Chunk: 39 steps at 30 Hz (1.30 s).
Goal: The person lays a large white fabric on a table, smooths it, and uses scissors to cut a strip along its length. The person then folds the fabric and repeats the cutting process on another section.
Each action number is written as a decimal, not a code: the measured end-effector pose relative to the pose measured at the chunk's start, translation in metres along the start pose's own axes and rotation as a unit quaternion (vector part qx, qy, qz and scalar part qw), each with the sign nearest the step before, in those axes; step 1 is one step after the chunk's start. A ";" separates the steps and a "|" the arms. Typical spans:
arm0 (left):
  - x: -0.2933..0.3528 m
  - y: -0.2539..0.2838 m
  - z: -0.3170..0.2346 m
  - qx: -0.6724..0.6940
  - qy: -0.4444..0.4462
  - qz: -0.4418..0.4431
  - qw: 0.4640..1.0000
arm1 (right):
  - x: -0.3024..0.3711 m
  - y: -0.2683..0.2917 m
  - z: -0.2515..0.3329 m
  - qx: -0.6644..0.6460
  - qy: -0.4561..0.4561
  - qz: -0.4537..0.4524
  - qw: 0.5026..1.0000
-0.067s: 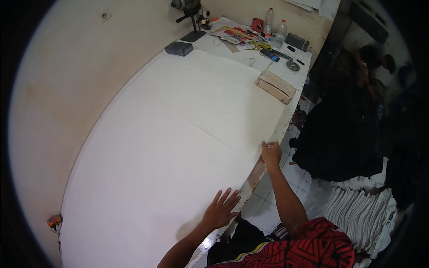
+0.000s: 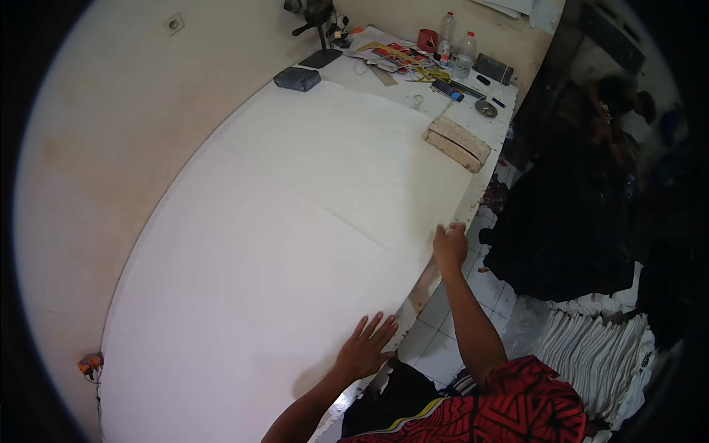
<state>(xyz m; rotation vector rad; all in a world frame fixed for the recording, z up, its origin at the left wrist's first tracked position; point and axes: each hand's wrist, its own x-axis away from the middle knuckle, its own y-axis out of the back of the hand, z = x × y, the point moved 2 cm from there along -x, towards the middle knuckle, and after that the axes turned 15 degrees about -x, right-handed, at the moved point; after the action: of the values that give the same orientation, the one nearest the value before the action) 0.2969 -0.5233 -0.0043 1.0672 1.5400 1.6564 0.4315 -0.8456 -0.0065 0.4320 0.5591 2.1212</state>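
Pale wall [image 2: 96,184] lines one side of a counter [image 2: 461,118] mostly covered by a white sheet [image 2: 258,244], which spreads under the left grip [image 2: 363,351], ahead of it and to its left, its edge reaching the right grip [image 2: 450,247]. The left grip lies flat on the sheet, fingers spread, holding nothing; the right grip, farther ahead and rightward, is curled at the sheet's edge, and whether it pinches it cannot be told. Ahead of the right grip a beige block [image 2: 459,142] sits at the sheet's far corner, with a dark grey block [image 2: 298,79] farther off to the left and clear bottles [image 2: 464,59] beyond.
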 end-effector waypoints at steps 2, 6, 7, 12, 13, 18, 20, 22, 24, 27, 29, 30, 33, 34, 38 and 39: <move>-0.002 -0.001 -0.010 0.039 -0.007 -0.011 0.999 | -0.027 -0.018 0.025 0.085 0.162 -0.010 0.983; 0.024 -0.007 -0.017 0.246 0.089 -0.113 0.958 | -0.050 -0.057 0.011 0.259 0.209 0.042 0.942; 0.048 -0.012 -0.021 0.266 0.176 -0.130 0.939 | -0.052 -0.060 -0.002 0.308 0.174 0.028 0.935; 0.248 -0.048 -0.007 0.218 0.655 -0.365 0.625 | -0.033 -0.057 -0.045 0.229 0.183 -0.020 0.956; 0.299 -0.049 -0.013 0.001 0.767 -0.146 0.625 | -0.023 -0.058 -0.043 0.208 0.184 -0.010 0.961; 0.399 -0.072 -0.117 0.069 0.825 -0.019 0.560 | 0.121 -0.080 -0.005 0.231 0.383 0.028 0.894; 0.409 -0.077 -0.145 0.069 0.806 -0.082 0.582 | 0.237 -0.080 -0.001 0.149 0.574 0.174 0.786; 0.435 -0.072 -0.162 0.019 0.729 -0.189 0.658 | 0.368 -0.070 -0.003 0.075 0.618 0.349 0.700; 0.490 -0.072 -0.165 0.180 0.701 -0.221 0.654 | 0.502 -0.057 -0.002 -0.033 0.571 0.554 0.605; 0.608 -0.056 -0.175 -0.078 0.769 -0.308 0.555 | 0.691 -0.056 0.017 -0.152 0.636 0.628 0.422; 0.673 -0.056 -0.184 -0.187 0.796 -0.239 0.523 | 0.795 -0.076 0.025 -0.219 0.599 0.637 0.433; 0.695 -0.060 -0.195 -0.130 0.778 -0.243 0.565 | 0.840 -0.087 0.022 -0.186 0.593 0.641 0.450; 0.739 -0.081 -0.241 0.069 0.720 -0.206 0.659 | 0.954 -0.100 -0.007 -0.063 0.680 0.666 0.299; 0.752 -0.087 -0.259 0.096 0.716 -0.274 0.635 | 0.985 -0.099 -0.017 -0.036 0.713 0.659 0.235; 0.838 -0.115 -0.334 0.058 0.807 -0.330 0.487 | 1.095 -0.089 -0.035 0.121 0.647 0.718 -0.228; 0.867 -0.124 -0.349 0.064 0.833 -0.326 0.442 | 1.132 -0.097 -0.026 0.056 0.689 0.710 -0.134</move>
<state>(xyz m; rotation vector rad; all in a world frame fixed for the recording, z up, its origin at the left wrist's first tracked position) -0.4295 0.0773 -0.0004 -1.8180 2.4478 1.6788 -0.1469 0.1318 0.0329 0.9064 -0.4151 -0.6452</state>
